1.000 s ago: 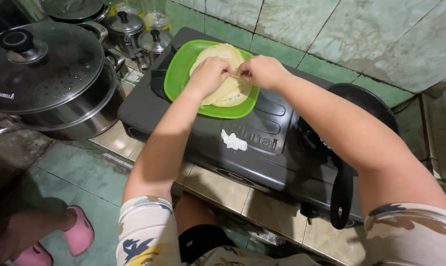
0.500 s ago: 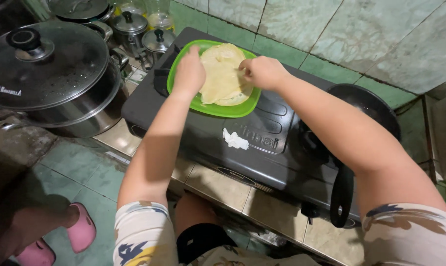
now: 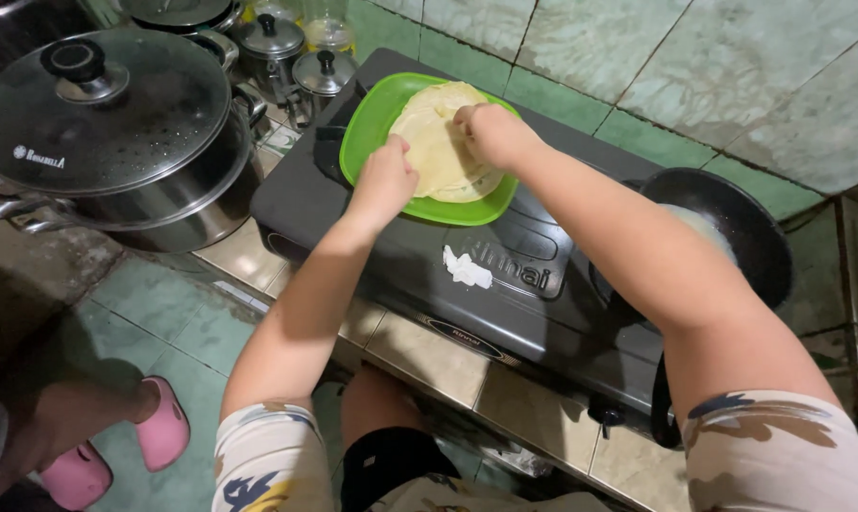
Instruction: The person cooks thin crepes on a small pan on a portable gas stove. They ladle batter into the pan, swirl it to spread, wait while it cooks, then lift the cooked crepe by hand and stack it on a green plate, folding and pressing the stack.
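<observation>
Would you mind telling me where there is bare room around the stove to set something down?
Bare stove top lies left of the green plate, and between the plate and the black pan. The tiled ledge in front is free. The pots at left are crowded.

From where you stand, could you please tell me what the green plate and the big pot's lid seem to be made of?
The green plate looks like plastic: a bright, even colour with a dull sheen and rounded corners. The lid looks like clear glass with a metal rim and a dark knob, since the pot's inside shows through it; it could be tempered glass, though that is not certain.
</observation>
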